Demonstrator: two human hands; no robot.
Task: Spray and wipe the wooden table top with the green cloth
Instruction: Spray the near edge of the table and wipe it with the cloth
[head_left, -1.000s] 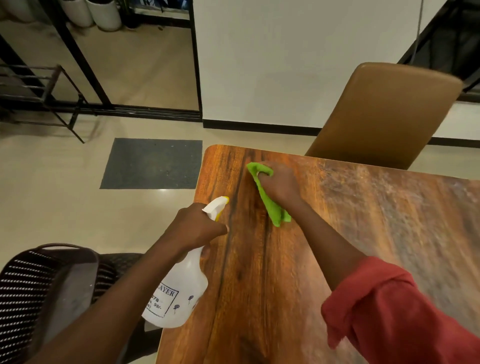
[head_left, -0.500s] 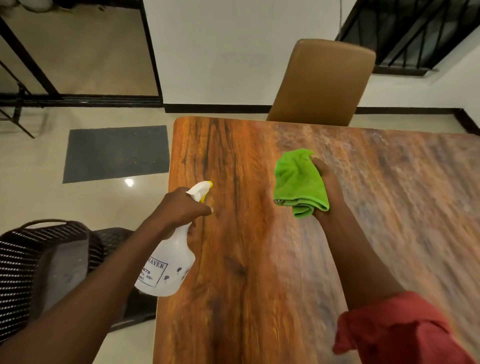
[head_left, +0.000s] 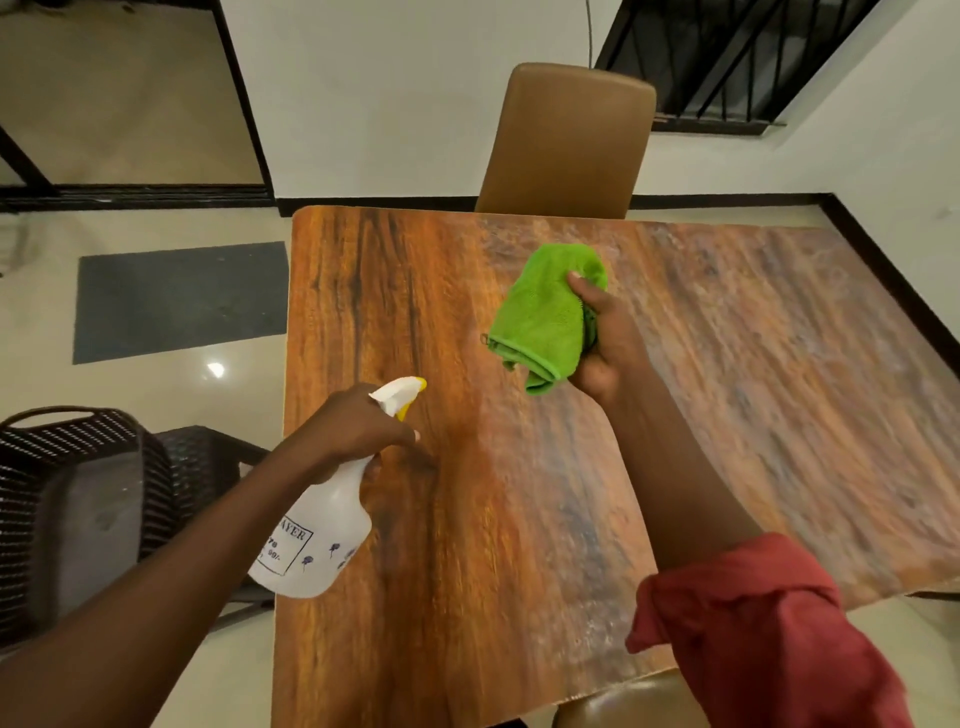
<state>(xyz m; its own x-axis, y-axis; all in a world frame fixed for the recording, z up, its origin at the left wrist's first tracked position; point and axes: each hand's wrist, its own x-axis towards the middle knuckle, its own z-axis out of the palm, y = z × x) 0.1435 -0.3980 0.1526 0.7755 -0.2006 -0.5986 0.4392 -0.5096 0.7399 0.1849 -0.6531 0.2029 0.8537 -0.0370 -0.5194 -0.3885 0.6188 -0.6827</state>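
Spray bottle (head_left: 311, 540) in left hand (head_left: 358, 426) — nozzle aimed far-right, right hand (head_left: 605, 343) gripping green cloth (head_left: 540, 317)

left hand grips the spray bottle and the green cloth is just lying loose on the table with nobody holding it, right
Not quite. The green cloth is not lying loose: the right hand grips it, bunched up, with the thumb across it, as the head view shows. The rest is right: the left hand does grip the spray bottle.

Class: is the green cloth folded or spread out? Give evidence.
Folded. The green microfibre cloth lies doubled over in the right hand, layered hems showing below.
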